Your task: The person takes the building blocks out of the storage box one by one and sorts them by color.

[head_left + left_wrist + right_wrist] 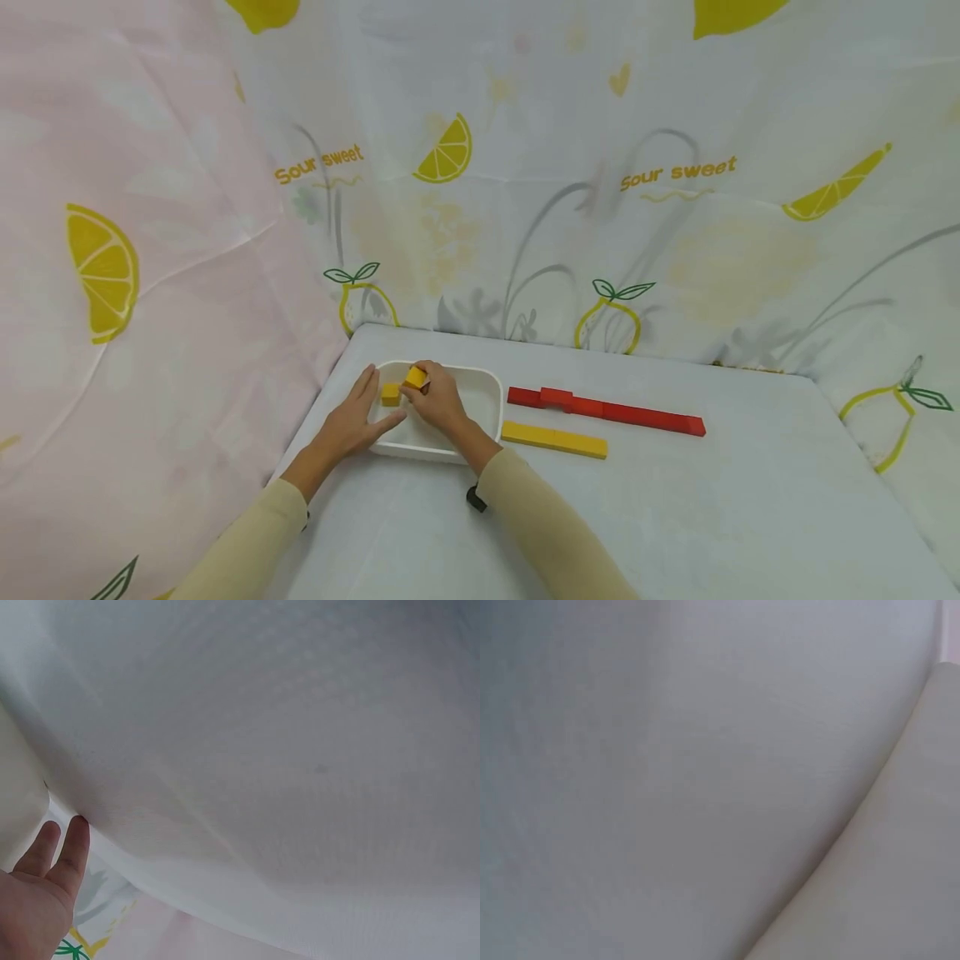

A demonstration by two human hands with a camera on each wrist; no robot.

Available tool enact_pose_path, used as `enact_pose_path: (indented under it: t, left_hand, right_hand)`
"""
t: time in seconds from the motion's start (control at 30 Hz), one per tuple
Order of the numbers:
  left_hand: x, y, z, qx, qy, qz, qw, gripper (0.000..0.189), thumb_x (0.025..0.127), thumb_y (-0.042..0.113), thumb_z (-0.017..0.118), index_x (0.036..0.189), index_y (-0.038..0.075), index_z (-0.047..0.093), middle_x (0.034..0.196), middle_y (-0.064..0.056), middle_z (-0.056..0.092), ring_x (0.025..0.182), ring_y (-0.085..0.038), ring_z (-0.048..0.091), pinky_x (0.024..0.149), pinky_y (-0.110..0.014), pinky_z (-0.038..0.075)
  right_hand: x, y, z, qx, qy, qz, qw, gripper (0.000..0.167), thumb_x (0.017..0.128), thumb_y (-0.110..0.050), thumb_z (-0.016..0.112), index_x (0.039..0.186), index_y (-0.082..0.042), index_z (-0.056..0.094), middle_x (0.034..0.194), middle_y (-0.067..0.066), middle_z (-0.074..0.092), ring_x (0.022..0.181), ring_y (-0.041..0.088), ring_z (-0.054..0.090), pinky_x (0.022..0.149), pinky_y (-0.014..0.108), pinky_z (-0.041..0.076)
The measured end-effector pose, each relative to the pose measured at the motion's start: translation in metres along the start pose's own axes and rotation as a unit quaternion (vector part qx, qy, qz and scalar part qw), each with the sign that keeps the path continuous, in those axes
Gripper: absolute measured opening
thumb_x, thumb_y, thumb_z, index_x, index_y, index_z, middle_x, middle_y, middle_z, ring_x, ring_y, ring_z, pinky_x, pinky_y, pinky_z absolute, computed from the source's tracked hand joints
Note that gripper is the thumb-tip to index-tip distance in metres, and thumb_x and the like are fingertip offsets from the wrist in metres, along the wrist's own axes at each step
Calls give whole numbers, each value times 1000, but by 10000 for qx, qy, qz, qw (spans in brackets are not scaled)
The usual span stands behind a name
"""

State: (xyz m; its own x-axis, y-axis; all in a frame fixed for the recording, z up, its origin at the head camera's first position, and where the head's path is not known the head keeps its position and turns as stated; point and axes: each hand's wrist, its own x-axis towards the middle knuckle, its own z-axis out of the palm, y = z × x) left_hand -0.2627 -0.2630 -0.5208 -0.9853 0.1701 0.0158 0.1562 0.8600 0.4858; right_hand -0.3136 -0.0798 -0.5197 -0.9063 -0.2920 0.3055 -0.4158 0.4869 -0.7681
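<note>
A white rectangular tray [493, 392] with rounded corners stands on the table, holding a yellow block [391, 394] near its left end. Over the tray, my right hand [438, 404] pinches a second yellow block [415, 378] between thumb and fingers. My left hand [348, 429] lies at the tray's left side, fingers extended and thumb spread over the near rim. In the left wrist view, two straight fingers of the left hand [37, 900] show beside a pale surface at the left edge. The right wrist view shows neither hand nor blocks.
Right of the tray, a row of yellow blocks [553, 439] lies close to its wall. Behind that runs a longer row of red blocks [637, 415], with one red block [556, 398] sitting higher or out of line. Lemon-printed cloth [525, 208] hangs behind and at the sides.
</note>
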Motion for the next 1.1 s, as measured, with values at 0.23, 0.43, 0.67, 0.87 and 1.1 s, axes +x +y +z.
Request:
enact_pose_path:
  t: [0.23,0.43,0.67,0.87,1.1]
  left_hand:
    - [1,-2,-1,117,-26,75,9999,113,85,74,54,158,1,7,167,-17,3,146,-42,28,108,-63,38]
    - [3,-3,-3,215,-14,58,9998,116,84,75,55,157,0,7,167,-16,3,146,-42,29,107,-63,39]
    - [3,-1,0,169,-128,-22,9998,118,83,76,55,157,-3,7,166,-20,3,147,-44,25,109,-64,36]
    - [1,-2,-4,172,-115,-101,9997,119,83,77,54,157,-3,6,166,-21,3,148,-45,21,112,-64,32]
    - [1,-2,-1,61,-85,-54,9999,117,84,73,56,157,-2,6,166,-20,4,148,-44,21,113,-63,31]
  right_hand:
    - [-6,-11,-15,441,-333,198,9983,40,83,-14,81,118,-4,65,111,10,67,79,8,61,68,13,53]
    - [-15,-26,-34,814,-660,177,9943,39,82,-13,81,117,-7,65,113,8,67,76,5,62,67,14,54]
    - [-31,-24,-60,930,-781,244,9923,38,83,-11,80,117,-9,65,115,7,67,73,5,60,65,16,55]
    - [-39,-18,-81,847,-801,280,9928,38,84,-12,79,119,-9,64,117,7,66,73,6,60,67,16,55]
    - [-60,0,-124,618,-729,499,9942,38,84,-14,79,119,-13,64,117,4,66,79,14,60,69,20,55]
